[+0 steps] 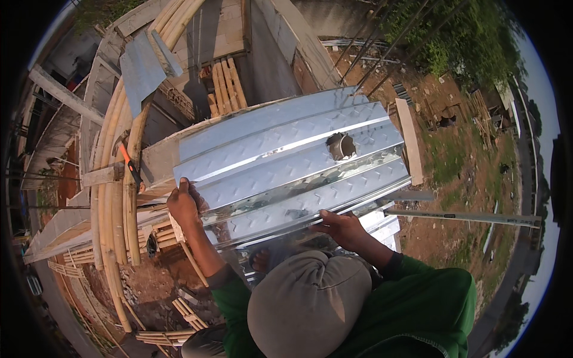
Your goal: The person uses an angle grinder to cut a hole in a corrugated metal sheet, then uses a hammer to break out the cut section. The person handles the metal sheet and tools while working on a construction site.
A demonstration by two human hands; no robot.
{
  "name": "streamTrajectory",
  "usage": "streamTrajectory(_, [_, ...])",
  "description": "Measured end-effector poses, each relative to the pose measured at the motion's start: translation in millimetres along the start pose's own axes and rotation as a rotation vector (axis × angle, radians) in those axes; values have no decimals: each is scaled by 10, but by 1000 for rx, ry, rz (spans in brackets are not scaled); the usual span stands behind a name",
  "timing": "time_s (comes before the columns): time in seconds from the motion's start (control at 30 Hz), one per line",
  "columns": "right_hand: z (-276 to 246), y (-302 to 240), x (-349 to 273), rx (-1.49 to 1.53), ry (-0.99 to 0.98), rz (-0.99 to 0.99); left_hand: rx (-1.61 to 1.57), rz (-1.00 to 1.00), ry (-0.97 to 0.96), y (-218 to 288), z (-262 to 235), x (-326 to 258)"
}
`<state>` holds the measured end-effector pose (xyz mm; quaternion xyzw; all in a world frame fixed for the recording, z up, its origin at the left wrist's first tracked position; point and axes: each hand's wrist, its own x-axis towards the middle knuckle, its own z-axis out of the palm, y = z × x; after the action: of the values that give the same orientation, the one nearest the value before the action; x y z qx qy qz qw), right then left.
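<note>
A shiny ribbed metal decking sheet stretches across the middle, patterned with small raised marks. Toward its right end is a round hole with jagged edges. My left hand is closed on the sheet's left end, at the near corner. Along the near edge, right of the middle, my right hand grips the rim, its fingers partly hidden. Green sleeves cover both arms. Below the sheet, more shiny metal shows.
An orange-handled hammer lies by bamboo poles at the left. Behind it is a bent grey metal offcut. A metal channel juts out rightward above the ground far below. Thin upright rods stand beyond the sheet.
</note>
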<state>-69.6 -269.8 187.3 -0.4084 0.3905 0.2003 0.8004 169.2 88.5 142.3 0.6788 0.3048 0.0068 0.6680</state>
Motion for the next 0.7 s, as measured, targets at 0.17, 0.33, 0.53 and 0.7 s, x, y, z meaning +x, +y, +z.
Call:
streamTrajectory(0.17, [-174, -3, 27, 95, -143, -138, -8, 1, -31, 150, 178, -269])
streamTrajectory(0.33, [-400, 60, 115, 254, -253, -132, 80, 7, -66, 430, 219, -527])
streamTrajectory(0.53, [-596, 163, 184, 150, -158, -85, 124, 116, -93, 330, 168, -689])
streamTrajectory(0.7, [-537, 159, 188, 121, -84, -125, 354, 210, -133, 217, 93, -655])
